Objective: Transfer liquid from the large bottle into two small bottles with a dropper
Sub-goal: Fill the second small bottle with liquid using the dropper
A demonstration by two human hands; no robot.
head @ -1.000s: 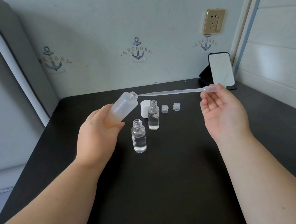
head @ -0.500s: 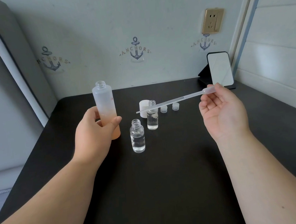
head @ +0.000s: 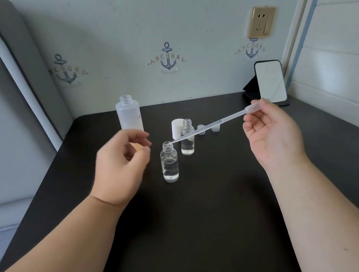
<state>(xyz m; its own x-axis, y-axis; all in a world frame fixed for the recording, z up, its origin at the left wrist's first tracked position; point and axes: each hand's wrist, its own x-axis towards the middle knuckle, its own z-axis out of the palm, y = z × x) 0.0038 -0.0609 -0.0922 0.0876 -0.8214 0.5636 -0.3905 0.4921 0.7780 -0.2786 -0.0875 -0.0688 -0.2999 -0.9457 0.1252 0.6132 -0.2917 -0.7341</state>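
The large frosted bottle (head: 129, 115) stands upright and uncapped on the black table (head: 205, 221), behind my left hand (head: 121, 164). That hand is off the bottle, fingers loosely curled, holding nothing. My right hand (head: 271, 135) pinches the bulb of a clear plastic dropper (head: 208, 126). Its tip sits at the mouth of the nearer small bottle (head: 170, 164), which holds clear liquid. The second small bottle (head: 187, 138) stands just behind, also open and partly filled.
A white cap (head: 177, 129) and two small clear caps (head: 215, 128) lie behind the small bottles. A phone on a black stand (head: 270, 83) leans at the table's back right corner. A grey padded panel (head: 9, 87) borders the table's left side.
My left hand stood the large bottle upright on the table and let it go. My right hand swung the dropper's tip down from the large bottle to the nearer small bottle's mouth.
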